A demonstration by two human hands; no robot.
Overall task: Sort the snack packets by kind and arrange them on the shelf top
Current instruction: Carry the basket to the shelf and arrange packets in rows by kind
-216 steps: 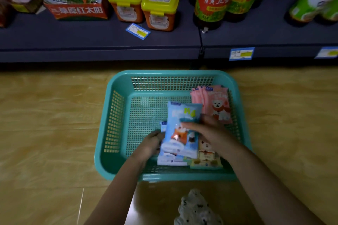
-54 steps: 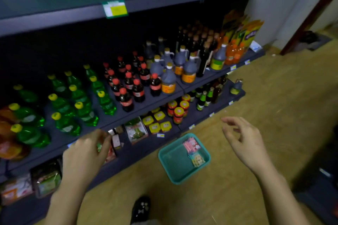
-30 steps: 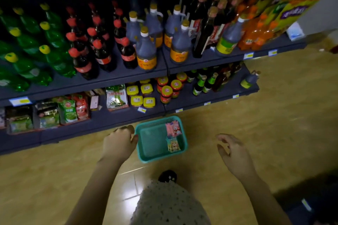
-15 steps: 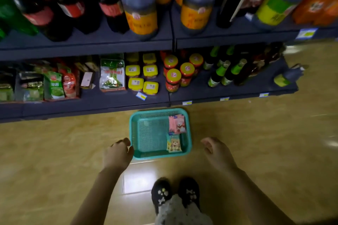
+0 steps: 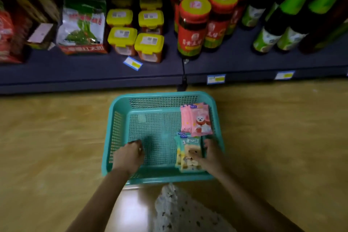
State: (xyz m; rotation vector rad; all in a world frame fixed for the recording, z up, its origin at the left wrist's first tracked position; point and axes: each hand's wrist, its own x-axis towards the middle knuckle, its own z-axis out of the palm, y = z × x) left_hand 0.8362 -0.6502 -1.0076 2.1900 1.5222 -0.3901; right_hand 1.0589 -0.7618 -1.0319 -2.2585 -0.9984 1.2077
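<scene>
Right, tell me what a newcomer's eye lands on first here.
The teal basket on the wooden floor at centre stands out. Pink packets lie in its far right corner and green-yellow packets nearer, with the right hand on them. The left hand hangs over the basket's left side, holding nothing. Behind, the dark shelf carries yellow-lidded tubs and red jars.

Left half of the basket (image 5: 120, 103) is bare mesh; pink packets (image 5: 195, 118) far right, green packets (image 5: 188, 154) near right, block passage.
</scene>
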